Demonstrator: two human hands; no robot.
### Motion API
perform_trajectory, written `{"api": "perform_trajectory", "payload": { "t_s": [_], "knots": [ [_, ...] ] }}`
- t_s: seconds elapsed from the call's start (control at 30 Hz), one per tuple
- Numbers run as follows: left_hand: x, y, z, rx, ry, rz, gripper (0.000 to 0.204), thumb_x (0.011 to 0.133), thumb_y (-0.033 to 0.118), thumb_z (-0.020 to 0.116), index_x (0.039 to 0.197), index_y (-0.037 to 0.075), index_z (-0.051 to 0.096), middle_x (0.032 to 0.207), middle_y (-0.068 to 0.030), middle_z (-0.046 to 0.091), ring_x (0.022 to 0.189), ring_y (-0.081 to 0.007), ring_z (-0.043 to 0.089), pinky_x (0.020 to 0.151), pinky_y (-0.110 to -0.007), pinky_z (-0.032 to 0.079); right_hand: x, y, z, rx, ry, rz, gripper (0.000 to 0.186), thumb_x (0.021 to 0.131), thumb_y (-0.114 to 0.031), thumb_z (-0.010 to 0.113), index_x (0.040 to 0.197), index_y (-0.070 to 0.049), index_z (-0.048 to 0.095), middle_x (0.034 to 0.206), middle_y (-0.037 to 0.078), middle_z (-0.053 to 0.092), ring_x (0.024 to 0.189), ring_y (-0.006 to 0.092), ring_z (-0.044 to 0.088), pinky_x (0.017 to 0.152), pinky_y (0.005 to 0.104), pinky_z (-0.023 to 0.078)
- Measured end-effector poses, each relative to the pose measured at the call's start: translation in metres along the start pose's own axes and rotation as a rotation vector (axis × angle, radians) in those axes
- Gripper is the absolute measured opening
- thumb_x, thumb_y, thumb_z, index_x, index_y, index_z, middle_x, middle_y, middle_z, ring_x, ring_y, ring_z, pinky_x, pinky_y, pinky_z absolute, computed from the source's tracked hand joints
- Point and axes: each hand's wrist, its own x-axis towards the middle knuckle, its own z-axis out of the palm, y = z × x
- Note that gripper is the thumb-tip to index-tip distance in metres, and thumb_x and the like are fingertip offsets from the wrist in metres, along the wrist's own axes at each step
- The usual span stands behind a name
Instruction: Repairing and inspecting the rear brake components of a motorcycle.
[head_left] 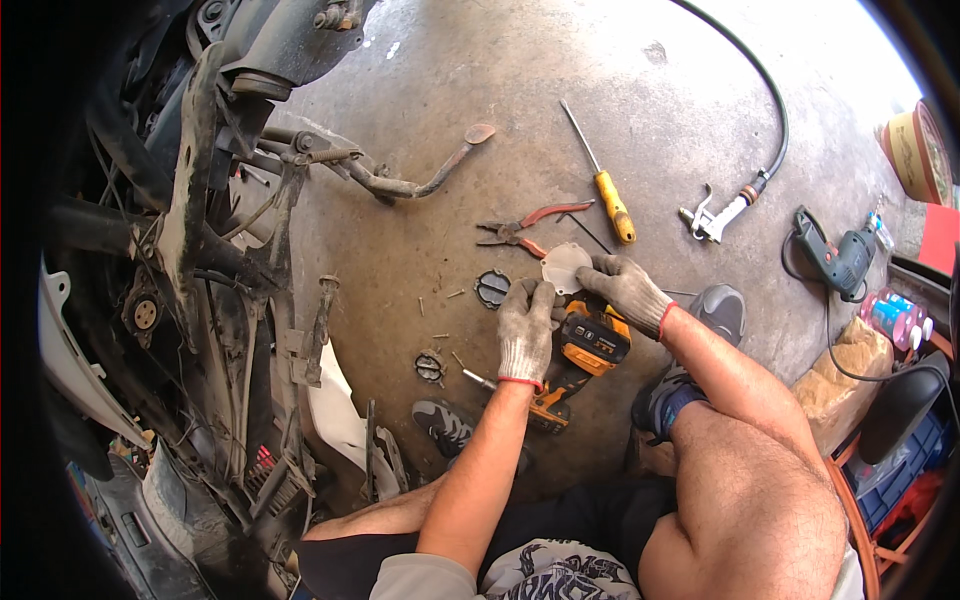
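Note:
Both my hands wear grey knitted gloves with red cuffs. My right hand (630,292) pinches the lower right edge of a thin, pale round plate with small tabs (566,266). Just below and left of that plate is my left hand (526,318), its fingers curled together; whatever they may hold is hidden. Beneath the hands a yellow and black cordless drill (595,342) lies on the floor. Two round black caps (492,288) (430,368) and several small screws (421,306) are left of my left hand. Pliers with red handles (540,217) lie beyond the plate, beside a dark hex key (592,234).
A yellow-handled screwdriver (614,205) lies farther out. To its right is an air blow gun (716,214) on a black hose (770,90). A motorcycle frame (200,240) fills the left side. At right are a corded drill (842,258), a brown bag (845,385) and a tub (917,155).

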Motion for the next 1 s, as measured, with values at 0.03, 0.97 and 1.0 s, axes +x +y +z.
{"api": "perform_trajectory", "payload": {
  "t_s": [0.03, 0.97, 1.0],
  "knots": [
    [0.0, 0.0, -0.001, 0.034, -0.007, 0.004, 0.025, 0.102, 0.022, 0.059, 0.11, -0.001, 0.062, 0.088, -0.0044, 0.068, 0.072, -0.0108, 0.064, 0.064, -0.025, 0.05, -0.001, -0.002, 0.001, -0.035, 0.018, -0.026, 0.054, 0.094, -0.036, 0.068, 0.131, 0.003, 0.063, 0.115, 0.015, 0.072, 0.101, 0.0196, 0.07, 0.09, 0.0334, 0.054],
    [0.043, -0.028, -0.063, 1.157, 0.293, 0.098, 0.081, 0.077, 0.038, 0.082, 0.145, 0.013, 0.047, 0.14, -0.0244, 0.054, 0.128, -0.0414, 0.052, 0.106, -0.047, 0.046, 0.011, 0.008, -0.002, -0.069, 0.135, -0.075, 0.046, 0.088, -0.017, 0.066, 0.129, 0.004, 0.062, 0.111, 0.017, 0.073, 0.1, 0.0211, 0.069, 0.09, 0.0333, 0.052],
    [0.042, -0.023, -0.06, 1.178, 0.294, 0.074, 0.081, 0.076, 0.038, 0.083, 0.144, 0.013, 0.048, 0.137, -0.0244, 0.055, 0.128, -0.0408, 0.053, 0.107, -0.047, 0.046, 0.011, 0.009, -0.004, -0.071, 0.142, -0.071, 0.046, 0.088, -0.017, 0.066, 0.129, 0.004, 0.062, 0.111, 0.017, 0.073, 0.1, 0.0211, 0.069, 0.09, 0.0333, 0.052]
  ]
}}
